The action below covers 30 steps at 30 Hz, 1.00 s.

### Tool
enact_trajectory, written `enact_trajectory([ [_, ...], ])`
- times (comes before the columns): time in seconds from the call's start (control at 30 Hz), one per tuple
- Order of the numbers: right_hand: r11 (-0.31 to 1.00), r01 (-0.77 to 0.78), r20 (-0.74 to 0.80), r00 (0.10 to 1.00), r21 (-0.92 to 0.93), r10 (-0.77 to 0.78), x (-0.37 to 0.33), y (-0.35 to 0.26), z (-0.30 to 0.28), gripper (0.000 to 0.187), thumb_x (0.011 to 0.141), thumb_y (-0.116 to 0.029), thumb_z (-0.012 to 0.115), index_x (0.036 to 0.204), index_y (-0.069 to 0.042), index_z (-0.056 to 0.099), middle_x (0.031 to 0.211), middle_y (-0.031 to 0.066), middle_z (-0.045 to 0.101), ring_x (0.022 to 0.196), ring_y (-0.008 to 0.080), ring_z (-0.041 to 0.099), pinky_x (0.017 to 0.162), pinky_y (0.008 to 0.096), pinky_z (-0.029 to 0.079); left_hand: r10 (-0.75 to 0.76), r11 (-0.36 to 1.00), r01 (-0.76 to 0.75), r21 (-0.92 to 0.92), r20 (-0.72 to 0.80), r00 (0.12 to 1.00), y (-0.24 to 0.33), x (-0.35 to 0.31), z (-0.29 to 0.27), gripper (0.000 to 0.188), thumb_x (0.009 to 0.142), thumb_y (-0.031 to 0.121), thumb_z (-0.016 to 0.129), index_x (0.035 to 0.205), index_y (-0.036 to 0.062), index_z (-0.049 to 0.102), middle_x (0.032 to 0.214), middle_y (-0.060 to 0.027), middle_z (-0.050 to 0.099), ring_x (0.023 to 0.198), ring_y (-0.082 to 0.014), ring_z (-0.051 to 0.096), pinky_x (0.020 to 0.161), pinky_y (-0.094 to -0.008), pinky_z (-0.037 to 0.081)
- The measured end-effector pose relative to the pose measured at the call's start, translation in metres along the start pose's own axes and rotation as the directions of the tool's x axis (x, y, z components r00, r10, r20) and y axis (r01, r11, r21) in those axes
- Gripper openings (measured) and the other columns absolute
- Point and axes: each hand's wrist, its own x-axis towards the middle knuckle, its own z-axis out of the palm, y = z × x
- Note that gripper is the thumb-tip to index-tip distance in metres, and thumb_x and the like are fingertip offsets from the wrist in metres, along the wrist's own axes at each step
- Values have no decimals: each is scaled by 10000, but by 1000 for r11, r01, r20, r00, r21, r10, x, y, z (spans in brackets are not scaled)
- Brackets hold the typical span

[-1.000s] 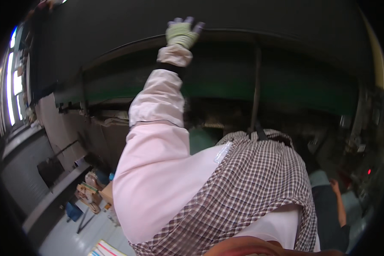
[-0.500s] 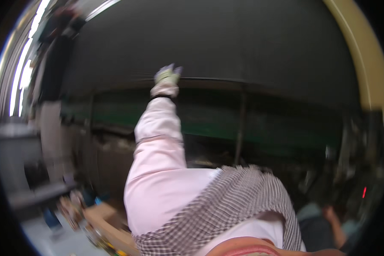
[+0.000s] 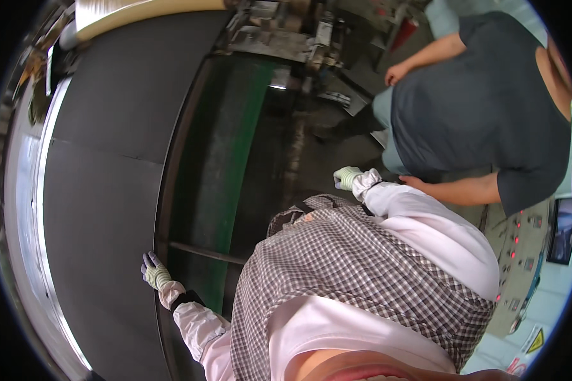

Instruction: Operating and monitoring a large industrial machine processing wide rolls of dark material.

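Observation:
My left hand (image 3: 154,272), in a pale ribbed glove with lilac fingertips, is at the near edge of a broad dark grey sheet (image 3: 102,209). Its fingers are stretched and slightly apart, holding nothing; they appear to touch the sheet's rim. Below that edge runs a green strip (image 3: 240,171) inside a dark machine frame, crossed by a thin bar (image 3: 206,252). My right hand (image 3: 347,178), gloved alike, hangs in front of my checked apron (image 3: 337,260), near a co-worker. Its fingers point down and mostly out of sight; no held thing shows.
A co-worker in a dark T-shirt (image 3: 464,108) stands close on my right. Behind is a control panel (image 3: 518,254) with red lights and a screen (image 3: 562,230). Machine parts (image 3: 273,38) stand at the far end. A cream roll (image 3: 146,13) lies beyond the sheet.
My view has swung to the right, bringing the co-worker and panel into sight. The outstretched gloved arm now appears lower left, by the sheet's edge. My right arm has come into view.

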Motion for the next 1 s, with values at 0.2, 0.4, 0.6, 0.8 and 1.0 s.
enact_trajectory([
  [0.2,988,-118,0,993,101,119,0,33,17,215,737,-292,684,913,-170,663,946,74,672,931,274,633,819,380,488,76,994,-81,69,79,994,93,20,-2,603,883,623,366,1293,208,516,1260,-198,497,1122,-397,473,947,-476,408],
  [0.4,972,-180,4,983,149,181,-13,64,41,216,705,-288,686,890,-177,670,923,70,674,916,267,635,805,379,489,159,985,-164,49,94,983,175,37,-11,628,855,656,377,1278,218,532,1218,-204,516,1107,-416,474,943,-498,407],
  [0.6,965,-187,17,982,181,187,-9,84,37,229,722,-285,697,920,-173,672,941,73,674,920,262,633,809,373,489,203,979,-204,4,94,975,269,50,-6,633,841,670,387,1267,226,536,1199,-201,533,1117,-421,469,949,-498,403],
  [0.8,959,-166,-24,984,231,177,-2,81,27,255,734,-326,698,926,-162,666,936,85,673,891,269,637,805,363,490,318,866,-287,-410,8,948,278,80,12,562,864,558,485,1274,174,508,1252,-188,518,1163,-380,469,979,-459,387],
  [1.0,970,-118,-43,991,213,130,-2,86,29,239,738,-295,696,928,-152,673,909,100,675,869,266,640,779,368,490,-40,973,10,-229,-125,991,107,63,18,651,862,553,495,1321,95,443,1337,-200,440,1246,-366,395,1033,-438,339],
])
